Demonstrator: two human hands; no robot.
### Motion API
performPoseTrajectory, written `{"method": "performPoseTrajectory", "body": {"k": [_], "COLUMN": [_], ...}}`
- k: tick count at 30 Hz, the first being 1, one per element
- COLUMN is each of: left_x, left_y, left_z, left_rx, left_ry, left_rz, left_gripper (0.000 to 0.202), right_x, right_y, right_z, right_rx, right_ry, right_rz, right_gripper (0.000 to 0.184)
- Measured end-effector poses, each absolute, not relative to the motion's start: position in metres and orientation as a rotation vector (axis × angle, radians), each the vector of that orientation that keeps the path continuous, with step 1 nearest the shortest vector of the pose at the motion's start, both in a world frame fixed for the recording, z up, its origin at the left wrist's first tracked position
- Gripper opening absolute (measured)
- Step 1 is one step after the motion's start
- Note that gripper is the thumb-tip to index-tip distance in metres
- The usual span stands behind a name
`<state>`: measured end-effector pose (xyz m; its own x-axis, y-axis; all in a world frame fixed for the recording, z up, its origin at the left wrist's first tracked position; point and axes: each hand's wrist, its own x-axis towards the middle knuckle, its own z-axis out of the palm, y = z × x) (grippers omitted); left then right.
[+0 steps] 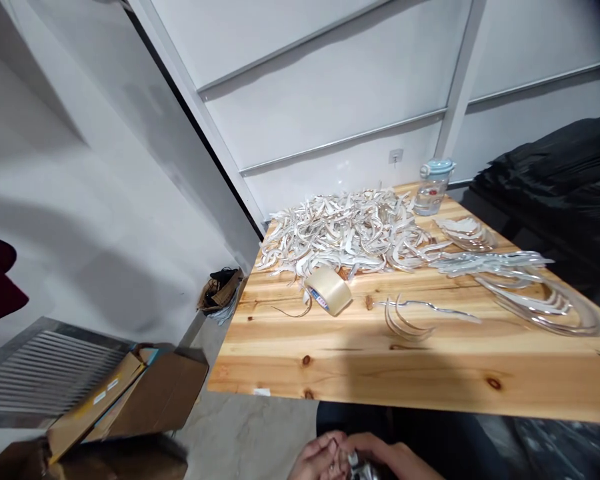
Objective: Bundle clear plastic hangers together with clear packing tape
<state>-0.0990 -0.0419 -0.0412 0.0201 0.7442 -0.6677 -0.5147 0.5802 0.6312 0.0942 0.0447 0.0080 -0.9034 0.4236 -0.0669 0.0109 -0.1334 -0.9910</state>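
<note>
At the bottom edge of the view, below the table's front edge, my left hand (321,456) and my right hand (380,448) are close together with fingers closed. A small shiny silvery piece (364,469) shows beneath my right hand; the frame cuts it off and its kind is unclear. What my left fingers pinch is hidden. Beyond them on the wooden table (270,360) lie a few thin curved strips (405,327), a wavy silvery strip (435,308) and a roll of clear packing tape (334,291).
A large heap of curved white and silvery strips (345,233) covers the table's back. Sorted bundles of strips (555,307) lie at the right, near a lidded clear jar (431,190). Cardboard boxes (155,393) stand on the floor at left; black sheeting (560,173) lies at right.
</note>
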Motion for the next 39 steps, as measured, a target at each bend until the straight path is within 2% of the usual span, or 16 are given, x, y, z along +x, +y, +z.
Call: {"method": "performPoseTrajectory", "body": {"k": [6, 16, 22, 29, 35, 39], "left_x": [-0.112, -0.093, -0.078, -0.077, -0.072, -0.07], "left_y": [-0.033, -0.047, -0.043, -0.051, -0.052, -0.054], "left_z": [-0.008, -0.007, -0.007, -0.014, -0.026, -0.028], "left_rx": [0.472, 0.38, 0.473, 0.738, 0.734, 0.754], "left_ry": [1.35, 1.493, 1.672, 1.851, 1.987, 2.009], "left_rz": [0.968, 1.162, 1.259, 1.031, 1.047, 1.059], "left_gripper": [0.04, 0.045, 0.043, 0.035, 0.04, 0.034], "right_x": [0.102, 0.087, 0.081, 0.08, 0.077, 0.073], "right_y": [0.035, 0.025, 0.023, 0.022, 0.019, 0.016], "right_z": [0.009, -0.052, -0.054, -0.055, -0.057, -0.06], "right_rx": [-0.876, -0.898, -0.94, -0.998, -1.0, -0.989], "right_ry": [-1.855, -1.957, -1.989, -1.997, -2.075, -2.118], "right_rz": [2.006, 1.92, 1.862, 1.793, 1.701, 1.651], "right_gripper": [0.069, 0.063, 0.063, 0.063, 0.063, 0.062]}}
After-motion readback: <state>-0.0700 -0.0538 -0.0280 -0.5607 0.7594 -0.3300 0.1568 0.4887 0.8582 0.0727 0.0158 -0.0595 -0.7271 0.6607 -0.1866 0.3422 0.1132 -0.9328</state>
